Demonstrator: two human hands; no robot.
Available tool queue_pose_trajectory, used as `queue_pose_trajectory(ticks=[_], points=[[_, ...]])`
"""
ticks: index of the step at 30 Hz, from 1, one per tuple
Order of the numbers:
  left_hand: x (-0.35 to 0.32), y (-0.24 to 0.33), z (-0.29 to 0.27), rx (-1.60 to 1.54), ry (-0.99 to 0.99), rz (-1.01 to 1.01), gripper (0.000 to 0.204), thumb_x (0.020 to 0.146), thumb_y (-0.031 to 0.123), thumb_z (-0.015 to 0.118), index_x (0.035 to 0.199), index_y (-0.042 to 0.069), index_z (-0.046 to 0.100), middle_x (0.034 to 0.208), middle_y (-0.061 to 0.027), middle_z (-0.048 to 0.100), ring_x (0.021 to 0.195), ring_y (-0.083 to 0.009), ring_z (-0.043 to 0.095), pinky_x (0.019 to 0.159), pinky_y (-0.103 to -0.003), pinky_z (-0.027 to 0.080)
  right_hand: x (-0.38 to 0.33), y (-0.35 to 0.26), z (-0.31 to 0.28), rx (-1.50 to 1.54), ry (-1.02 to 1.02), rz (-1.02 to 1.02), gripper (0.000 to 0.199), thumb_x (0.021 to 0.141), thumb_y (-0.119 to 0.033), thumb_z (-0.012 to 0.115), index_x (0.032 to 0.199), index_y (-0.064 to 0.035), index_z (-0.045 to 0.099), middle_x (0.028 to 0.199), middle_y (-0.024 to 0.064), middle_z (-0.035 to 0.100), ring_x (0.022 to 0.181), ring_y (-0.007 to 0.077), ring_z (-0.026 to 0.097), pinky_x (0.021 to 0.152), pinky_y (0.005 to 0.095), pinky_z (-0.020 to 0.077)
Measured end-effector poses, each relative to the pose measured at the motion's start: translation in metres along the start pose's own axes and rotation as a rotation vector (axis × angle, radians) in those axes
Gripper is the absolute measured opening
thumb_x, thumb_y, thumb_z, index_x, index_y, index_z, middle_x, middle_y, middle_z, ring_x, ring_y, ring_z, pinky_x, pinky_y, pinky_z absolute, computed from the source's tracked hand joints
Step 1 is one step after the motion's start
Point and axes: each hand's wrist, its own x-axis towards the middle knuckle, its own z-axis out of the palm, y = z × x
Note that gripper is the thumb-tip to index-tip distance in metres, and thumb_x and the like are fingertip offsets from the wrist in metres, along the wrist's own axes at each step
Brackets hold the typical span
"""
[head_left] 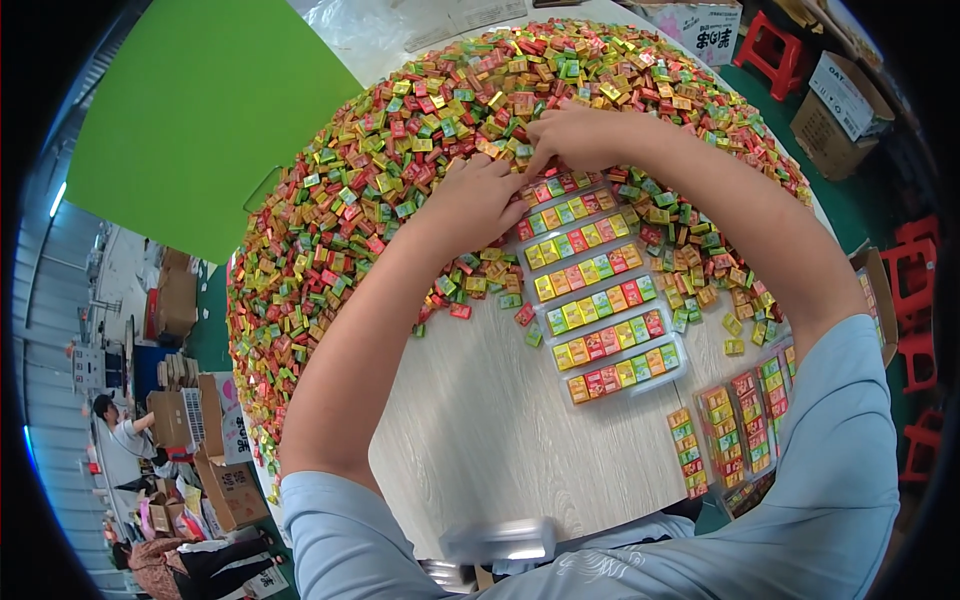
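Glossy square candies [420,150] heaped under both hands' fingers [520,160].

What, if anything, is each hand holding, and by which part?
It cannot be told. Both the left hand and the right hand rest fingers-down on the candies above the tray; any grip is hidden.

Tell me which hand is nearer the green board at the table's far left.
Left. The left hand lies on the heap of small coloured packets, on the green board's side; the right hand is farther right, above the packet rows.
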Motion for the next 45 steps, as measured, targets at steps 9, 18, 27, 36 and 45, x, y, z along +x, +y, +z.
queue_pose_trajectory(ticks=[9, 18, 27, 36, 45], points=[[0.003, 0.003, -0.007, -0.061, -0.107, -0.041, 0.035, 0.1, 0.032, 0.06, 0.122, 0.007, 0.071, 0.112, -0.0085, 0.071, 0.115, -0.0302, 0.056, 0.1, -0.047, 0.043, 0.017, -0.01, 0.002, -0.091, -0.032, 0.024, 0.051, 0.087, 0.001, 0.061, 0.122, -0.0315, 0.078, 0.117, 0.0046, 0.062, 0.12, 0.0231, 0.055, 0.1, 0.043, 0.0371], [-0.004, 0.006, -0.011, -0.056, -0.12, -0.079, 0.039, 0.1, 0.033, 0.058, 0.13, 0.009, 0.067, 0.116, -0.0068, 0.072, 0.115, -0.0295, 0.055, 0.1, -0.047, 0.042, 0.002, 0.003, 0.017, -0.134, 0.105, -0.037, 0.049, 0.082, -0.004, 0.069, 0.12, -0.0334, 0.079, 0.118, 0.0027, 0.063, 0.118, 0.0222, 0.054, 0.1, 0.0417, 0.0376], [0.007, 0.009, -0.001, -0.108, -0.071, -0.092, 0.041, 0.098, 0.042, 0.061, 0.122, 0.011, 0.071, 0.107, -0.0096, 0.072, 0.114, -0.0291, 0.054, 0.099, -0.045, 0.04, 0.0, 0.007, 0.02, -0.067, 0.046, -0.009, 0.053, 0.085, -0.001, 0.059, 0.123, -0.0321, 0.078, 0.123, 0.0065, 0.061, 0.123, 0.0259, 0.053, 0.104, 0.0439, 0.0361], [-0.003, 0.002, 0.007, -0.174, 0.083, -0.058, 0.049, 0.095, 0.04, 0.059, 0.143, 0.03, 0.06, 0.109, -0.0116, 0.073, 0.111, -0.0364, 0.063, 0.095, -0.052, 0.045, 0.012, 0.006, 0.018, -0.02, -0.005, -0.053, 0.065, 0.074, -0.002, 0.067, 0.132, -0.0316, 0.073, 0.105, 0.011, 0.056, 0.107, 0.0316, 0.053, 0.097, 0.0472, 0.0379], [0.008, -0.004, 0.035, -0.04, -0.062, -0.159, 0.049, 0.094, 0.055, 0.057, 0.117, 0.015, 0.075, 0.111, -0.0106, 0.074, 0.124, -0.0338, 0.057, 0.105, -0.052, 0.039, 0.012, 0.022, 0.045, -0.123, 0.26, -0.09, 0.045, 0.067, 0.002, 0.069, 0.108, -0.0137, 0.08, 0.111, 0.0158, 0.058, 0.114, 0.0373, 0.052, 0.101, 0.049, 0.0406]])
